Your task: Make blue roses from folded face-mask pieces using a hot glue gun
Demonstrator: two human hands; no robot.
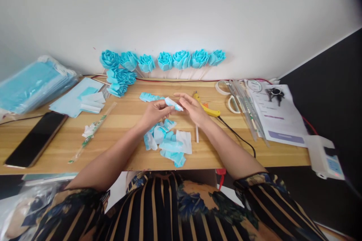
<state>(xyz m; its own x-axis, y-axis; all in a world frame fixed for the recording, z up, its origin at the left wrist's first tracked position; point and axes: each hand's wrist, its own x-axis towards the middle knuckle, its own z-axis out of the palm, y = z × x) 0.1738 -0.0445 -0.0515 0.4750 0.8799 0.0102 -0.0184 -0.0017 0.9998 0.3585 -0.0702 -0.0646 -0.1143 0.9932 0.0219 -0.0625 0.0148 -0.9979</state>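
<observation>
Partly white, partly light blue, a small, narrow piece [174,104], tilted.

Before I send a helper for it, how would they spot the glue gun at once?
On the wooden table, find the person's right hand. Just to its right, partly hidden behind it, lies the glue gun. Among its neighbours, only it is bright yellow with a black cord trailing away.

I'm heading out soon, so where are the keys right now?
In the head view, the keys lie on the right, atop the white printed sheet, well right of the right hand.
</observation>
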